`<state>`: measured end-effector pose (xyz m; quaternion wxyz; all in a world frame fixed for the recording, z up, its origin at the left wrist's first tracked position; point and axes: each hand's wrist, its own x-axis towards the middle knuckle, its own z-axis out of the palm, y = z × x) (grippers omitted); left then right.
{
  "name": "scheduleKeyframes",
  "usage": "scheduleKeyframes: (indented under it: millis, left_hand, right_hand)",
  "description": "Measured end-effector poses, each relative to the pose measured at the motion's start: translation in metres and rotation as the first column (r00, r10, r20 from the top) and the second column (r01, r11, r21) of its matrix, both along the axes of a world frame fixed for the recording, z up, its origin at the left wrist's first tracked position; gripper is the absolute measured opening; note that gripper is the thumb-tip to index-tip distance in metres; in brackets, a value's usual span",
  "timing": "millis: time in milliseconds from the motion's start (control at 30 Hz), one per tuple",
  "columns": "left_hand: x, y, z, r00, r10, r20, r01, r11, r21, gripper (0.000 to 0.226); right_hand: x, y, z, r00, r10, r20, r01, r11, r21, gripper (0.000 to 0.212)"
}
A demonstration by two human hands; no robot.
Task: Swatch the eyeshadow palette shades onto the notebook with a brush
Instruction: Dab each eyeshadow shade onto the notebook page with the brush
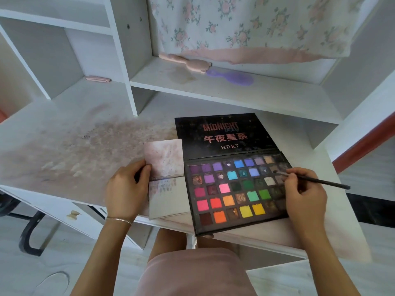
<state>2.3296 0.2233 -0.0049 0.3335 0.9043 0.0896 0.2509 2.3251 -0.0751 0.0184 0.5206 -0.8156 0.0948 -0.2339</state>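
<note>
Swatching, part done: notebook (165,178) left of the open palette (237,189), pages already smudged, held by left hand (126,189); right hand (303,195) pinches brush (316,180), tip on far-right pans; many shades seemingly remain.

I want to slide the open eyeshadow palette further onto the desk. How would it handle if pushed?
The palette looks flat and rigid, so it would probably slide rather than tip. Its near edge overhangs the desk, so pulling it risks a fall. The pressed pans look crumbly; jolts may shed powder.

Notebook (164,178) on desk (64,146), left of palette (233,180); brush (316,180) over palette's right side.
</note>
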Motion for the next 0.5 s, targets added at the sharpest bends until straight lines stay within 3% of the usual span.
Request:
scheduleKeyframes:
  millis: [267,500]
  left_hand:
    - [0.0002,0.0012,-0.0012,1.0,-0.007,0.003,0.007,1.0,0.003,0.014]
    - [0.0002,-0.0002,-0.0012,1.0,-0.001,0.022,0.001,1.0,0.004,0.014]
  right_hand:
    - [0.0054,-0.0074,-0.0069,0.994,-0.105,0.008,0.105,0.994,-0.023,0.011]
    - [0.0039,-0.0071,-0.0066,0.996,-0.083,-0.033,0.08,0.992,-0.095,0.02]
